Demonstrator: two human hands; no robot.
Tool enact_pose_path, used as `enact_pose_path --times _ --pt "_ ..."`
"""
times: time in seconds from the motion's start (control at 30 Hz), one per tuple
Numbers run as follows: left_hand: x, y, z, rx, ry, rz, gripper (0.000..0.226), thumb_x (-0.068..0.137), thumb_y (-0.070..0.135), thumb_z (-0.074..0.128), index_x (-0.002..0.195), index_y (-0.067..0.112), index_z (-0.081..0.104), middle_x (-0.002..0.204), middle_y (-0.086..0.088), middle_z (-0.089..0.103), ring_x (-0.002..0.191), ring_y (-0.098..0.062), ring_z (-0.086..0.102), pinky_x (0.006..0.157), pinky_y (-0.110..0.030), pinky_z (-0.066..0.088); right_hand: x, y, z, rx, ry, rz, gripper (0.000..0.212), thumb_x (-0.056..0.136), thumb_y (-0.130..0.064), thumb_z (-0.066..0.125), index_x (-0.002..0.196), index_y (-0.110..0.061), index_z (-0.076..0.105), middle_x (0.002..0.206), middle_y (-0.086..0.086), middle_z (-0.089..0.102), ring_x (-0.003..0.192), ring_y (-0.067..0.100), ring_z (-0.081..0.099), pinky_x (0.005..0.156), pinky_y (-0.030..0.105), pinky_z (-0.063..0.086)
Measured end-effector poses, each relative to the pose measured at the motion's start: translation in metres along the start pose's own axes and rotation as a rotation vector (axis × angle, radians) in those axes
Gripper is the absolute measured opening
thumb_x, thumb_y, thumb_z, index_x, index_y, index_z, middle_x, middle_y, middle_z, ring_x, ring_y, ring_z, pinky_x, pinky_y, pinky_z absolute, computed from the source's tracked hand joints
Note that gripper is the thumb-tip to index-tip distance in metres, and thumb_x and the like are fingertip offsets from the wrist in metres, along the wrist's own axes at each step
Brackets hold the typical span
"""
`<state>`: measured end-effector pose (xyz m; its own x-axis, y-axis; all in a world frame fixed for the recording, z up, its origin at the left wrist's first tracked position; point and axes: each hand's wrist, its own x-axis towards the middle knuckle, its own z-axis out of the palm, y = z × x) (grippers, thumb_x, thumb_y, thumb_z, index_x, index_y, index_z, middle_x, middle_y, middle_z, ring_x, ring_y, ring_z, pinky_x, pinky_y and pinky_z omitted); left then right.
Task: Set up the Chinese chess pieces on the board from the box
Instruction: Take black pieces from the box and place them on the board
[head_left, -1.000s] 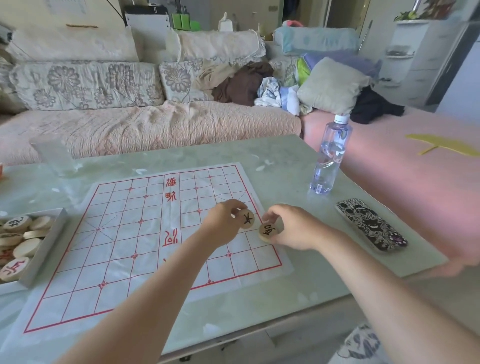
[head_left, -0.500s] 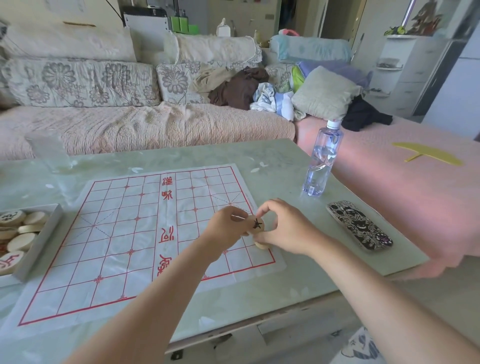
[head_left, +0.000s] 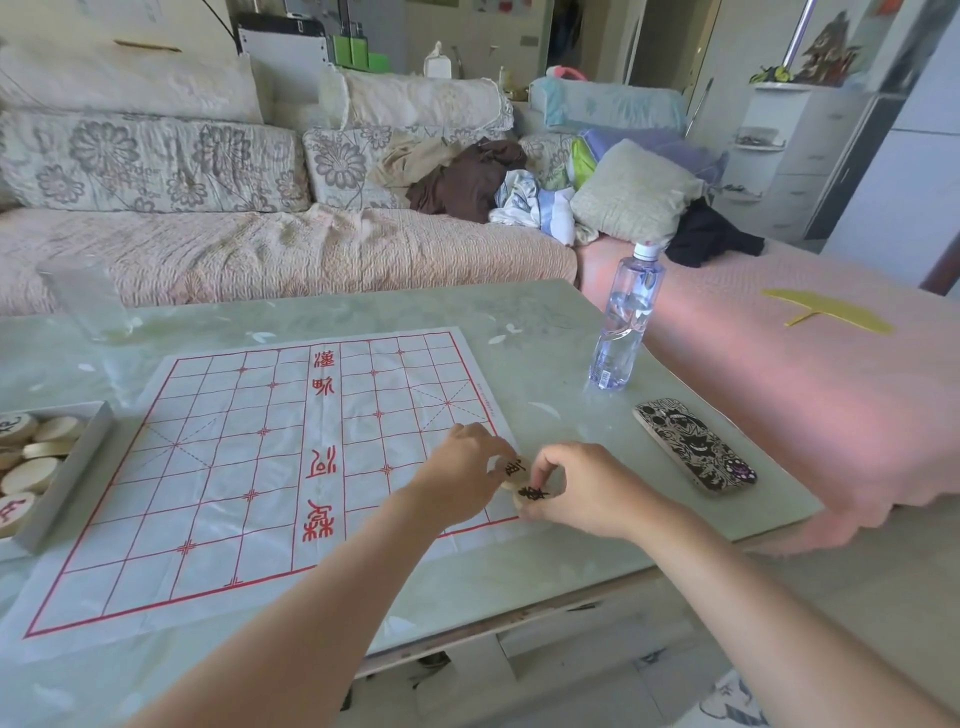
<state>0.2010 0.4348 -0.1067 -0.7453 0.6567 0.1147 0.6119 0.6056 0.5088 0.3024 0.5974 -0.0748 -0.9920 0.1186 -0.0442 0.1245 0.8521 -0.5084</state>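
My left hand (head_left: 460, 475) pinches the first piece (head_left: 515, 469) and my right hand (head_left: 589, 491) pinches the second piece (head_left: 532, 494), at the near corner of the board (head_left: 208, 467), where I think they go. The other pieces (head_left: 31, 474) sit in the box (head_left: 72, 467), far left.

A water bottle (head_left: 626, 322) stands near a patterned phone (head_left: 693, 444) on the table (head_left: 545, 322).

Bright daylight; soft shadows; wide-angle edge distortion; slight blur.

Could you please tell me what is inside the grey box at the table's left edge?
Pale round chess pieces lie in the box, some showing characters. The frame edge cuts off its left part.
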Motion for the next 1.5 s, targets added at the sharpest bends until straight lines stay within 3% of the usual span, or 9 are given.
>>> enact_pose_path --times 0.23,0.47,0.63,0.73,0.87,1.0,1.1,1.3,1.5 --pt "-0.004 0.002 0.005 0.015 0.015 0.029 0.027 0.094 0.027 0.057 0.121 0.028 0.061 0.117 0.003 0.054 0.117 -0.018 0.04 0.096 -0.033 0.042 0.002 -0.005 0.008 -0.138 -0.065 -0.035 0.031 0.07 -0.054 0.079 0.087 -0.033 0.062 0.101 -0.015 0.058 0.093 0.007 0.056 0.075 0.027 0.045" --pt "-0.017 -0.005 -0.017 0.053 0.081 0.048 0.034 0.093 0.024 0.056 0.127 0.027 0.055 0.118 0.003 0.053 0.115 -0.016 0.041 0.094 -0.032 0.043 0.015 -0.036 0.005 -0.158 0.058 -0.091 0.031 0.084 -0.06 0.064 0.071 -0.034 0.055 0.088 -0.011 0.052 0.079 0.008 0.053 0.062 0.024 0.035" --pt "-0.042 -0.032 -0.05 0.079 0.161 0.006 0.027 0.093 0.027 0.055 0.12 0.028 0.058 0.105 0.006 0.054 0.107 -0.014 0.045 0.088 -0.032 0.046 0.028 -0.078 0.016 -0.103 0.05 -0.141 0.015 0.088 -0.042 0.064 0.079 -0.033 0.057 0.095 -0.01 0.061 0.089 0.013 0.058 0.074 0.029 0.046" --pt "-0.064 -0.061 -0.078 0.103 0.191 -0.058 0.024 0.094 0.028 0.053 0.118 0.029 0.057 0.102 0.009 0.054 0.105 -0.012 0.045 0.083 -0.028 0.045 0.041 -0.11 0.028 -0.06 0.035 -0.185 0.005 0.089 -0.035 0.062 0.091 -0.03 0.063 0.1 -0.012 0.064 0.095 0.012 0.059 0.084 0.033 0.05" --pt "-0.095 -0.11 -0.122 0.132 0.255 -0.173 0.023 0.094 0.031 0.053 0.116 0.03 0.059 0.102 0.009 0.055 0.103 -0.011 0.048 0.077 -0.026 0.043 0.063 -0.163 0.055 -0.014 -0.042 -0.25 0.016 0.093 -0.034 0.061 0.107 -0.029 0.064 0.107 -0.015 0.064 0.096 0.008 0.06 0.08 0.028 0.048" --pt "-0.133 -0.164 -0.168 0.184 0.3 -0.284 0.024 0.094 0.031 0.052 0.117 0.03 0.059 0.106 0.008 0.057 0.106 -0.012 0.049 0.08 -0.03 0.046 0.093 -0.227 0.093 0.019 -0.113 -0.318 0.02 0.093 -0.033 0.062 0.112 -0.028 0.064 0.108 -0.013 0.064 0.087 0.006 0.056 0.086 0.03 0.048" --pt "-0.162 -0.205 -0.197 0.245 0.356 -0.377 0.023 0.092 0.031 0.053 0.114 0.032 0.06 0.108 0.008 0.057 0.11 -0.015 0.051 0.075 -0.031 0.044 0.115 -0.279 0.124 0.008 -0.167 -0.388 0.021 0.093 -0.032 0.062 0.113 -0.027 0.065 0.11 -0.011 0.065 0.094 0.009 0.058 0.088 0.029 0.047" --pt "-0.209 -0.28 -0.245 0.234 0.496 -0.541 0.026 0.09 0.025 0.054 0.113 0.028 0.066 0.116 0.001 0.059 0.115 -0.023 0.047 0.095 -0.034 0.041 0.15 -0.363 0.178 0.034 -0.227 -0.49 0.022 0.093 -0.02 0.057 0.112 -0.024 0.066 0.112 -0.011 0.065 0.095 0.011 0.06 0.089 0.029 0.049" --pt "-0.223 -0.333 -0.275 0.255 0.471 -0.689 0.031 0.087 0.028 0.052 0.116 0.035 0.063 0.123 0.004 0.057 0.117 -0.026 0.048 0.094 -0.039 0.045 0.185 -0.417 0.213 -0.055 -0.182 -0.525 0.03 0.094 -0.022 0.056 0.123 -0.027 0.062 0.126 -0.005 0.061 0.105 0.016 0.058 0.093 0.031 0.048"
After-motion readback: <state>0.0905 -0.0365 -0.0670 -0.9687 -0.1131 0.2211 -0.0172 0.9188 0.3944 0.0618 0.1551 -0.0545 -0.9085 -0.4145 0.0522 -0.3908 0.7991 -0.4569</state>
